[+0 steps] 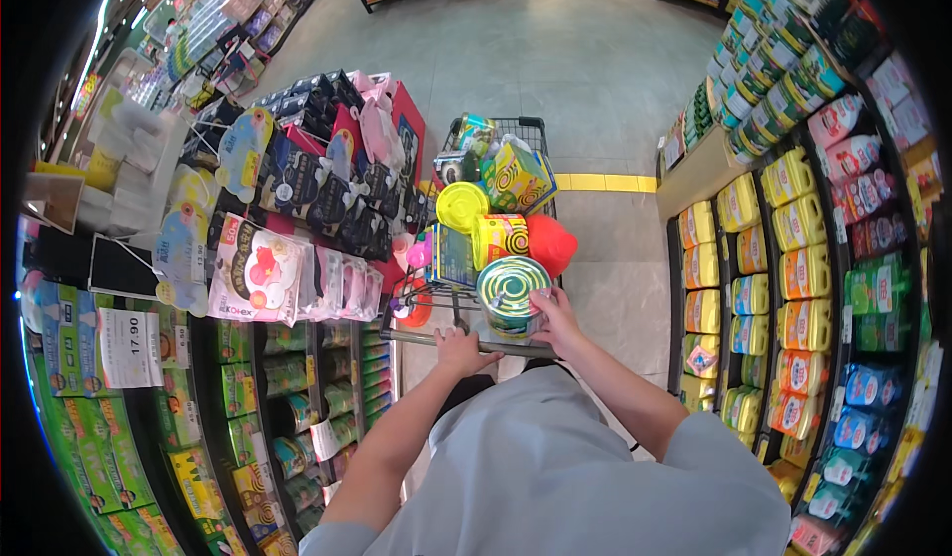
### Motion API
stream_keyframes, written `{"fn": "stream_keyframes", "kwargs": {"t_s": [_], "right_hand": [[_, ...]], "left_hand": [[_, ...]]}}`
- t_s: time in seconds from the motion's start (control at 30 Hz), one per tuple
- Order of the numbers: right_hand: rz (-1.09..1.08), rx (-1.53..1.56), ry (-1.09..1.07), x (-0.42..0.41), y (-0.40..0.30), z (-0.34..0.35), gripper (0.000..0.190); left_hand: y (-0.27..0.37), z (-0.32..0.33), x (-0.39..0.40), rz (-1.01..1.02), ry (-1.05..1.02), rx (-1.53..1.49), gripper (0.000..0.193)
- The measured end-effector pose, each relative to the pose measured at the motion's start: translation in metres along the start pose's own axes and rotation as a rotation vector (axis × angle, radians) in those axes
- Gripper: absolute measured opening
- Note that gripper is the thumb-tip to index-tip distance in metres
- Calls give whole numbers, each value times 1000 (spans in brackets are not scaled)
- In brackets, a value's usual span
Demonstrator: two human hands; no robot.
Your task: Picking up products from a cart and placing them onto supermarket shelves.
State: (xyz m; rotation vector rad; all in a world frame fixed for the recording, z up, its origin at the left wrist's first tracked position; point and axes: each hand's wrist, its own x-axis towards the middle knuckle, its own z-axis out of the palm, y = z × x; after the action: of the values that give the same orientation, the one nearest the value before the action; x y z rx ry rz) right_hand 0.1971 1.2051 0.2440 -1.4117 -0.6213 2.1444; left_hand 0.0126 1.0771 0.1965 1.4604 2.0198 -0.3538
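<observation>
My left hand (pixel 461 353) is wrapped over the handle (pixel 416 338) of a black wire shopping cart (pixel 532 133). My right hand (pixel 559 323) grips the right side of a round tin (pixel 513 287) with a green and white spiral on its lid. The tin is upright at the near end of the cart, just above the handle; whether it rests on anything is hidden. Beyond it in the cart are a yellow tin with a black spiral (pixel 500 240), a red rounded item (pixel 550 246), a yellow-lidded tub (pixel 462 207), a blue box (pixel 452 255) and a yellow-green box (pixel 515 178).
Shelves of green packages (pixel 97 437) line the left side, below a display of pink Kotex packs (pixel 256 269). On the right, shelves hold yellow jugs (pixel 803 217), with stacked tins (pixel 781 72) farther along. A grey tiled floor (pixel 580 57) with a yellow strip (pixel 606 183) stretches ahead.
</observation>
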Motion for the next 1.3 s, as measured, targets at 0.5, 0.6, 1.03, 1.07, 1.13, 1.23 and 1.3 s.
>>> {"fn": "stream_keyframes", "kwargs": {"t_s": [0.5, 0.6, 1.03, 1.07, 1.13, 1.23, 1.3], "right_hand": [[-392, -285, 167, 157, -178, -3, 72], [-257, -178, 41, 188, -174, -5, 74], [-302, -485, -104, 219, -163, 60, 77], [-329, -474, -115, 230, -161, 63, 78], [-376, -466, -100, 246, -158, 81, 76], [-513, -547, 6, 272, -165, 114, 77], [-606, -645, 94, 293, -173, 135, 80]], "left_hand": [[-2, -13, 10, -7, -80, -11, 82], [-3, -8, 5, 27, -14, -45, 80], [-8, -11, 28, -11, -37, -82, 80], [-7, -15, 28, -10, -47, -79, 80], [-6, -19, 33, -16, -52, -84, 80], [-5, -19, 39, -18, -65, -100, 80], [-3, -18, 46, -10, -69, -114, 78]]}}
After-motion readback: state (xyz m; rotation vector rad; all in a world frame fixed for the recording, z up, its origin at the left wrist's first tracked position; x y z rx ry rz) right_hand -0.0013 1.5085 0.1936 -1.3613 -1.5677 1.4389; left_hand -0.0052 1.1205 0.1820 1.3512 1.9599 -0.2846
